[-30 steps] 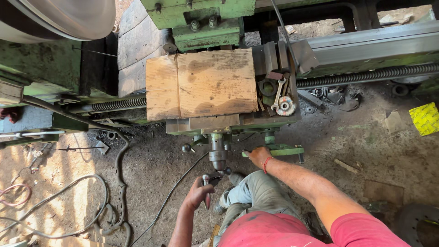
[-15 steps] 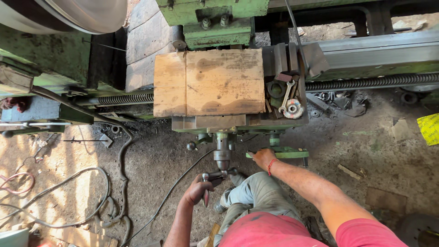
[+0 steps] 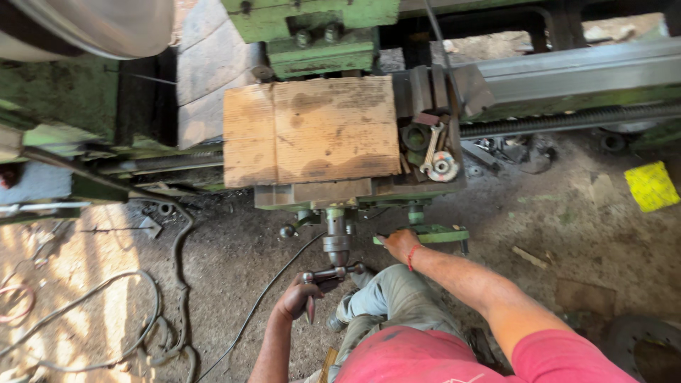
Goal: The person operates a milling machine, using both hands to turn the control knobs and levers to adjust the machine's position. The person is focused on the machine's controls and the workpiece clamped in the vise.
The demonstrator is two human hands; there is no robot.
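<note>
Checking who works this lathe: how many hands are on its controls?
2. The left hand grips the crank handle below the carriage; the right hand rests on the green lever beside it. No other hands show.

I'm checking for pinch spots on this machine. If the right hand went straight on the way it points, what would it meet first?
The right hand rests on the green lever and points left. Likely first in line is the steel shaft of the crank handle; depth is hard to judge.

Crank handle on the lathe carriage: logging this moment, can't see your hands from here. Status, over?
Left hand gripping crank handle. Right hand resting on green lever. Wooden board on the carriage above; cable on floor nearby, not blocking.
</note>
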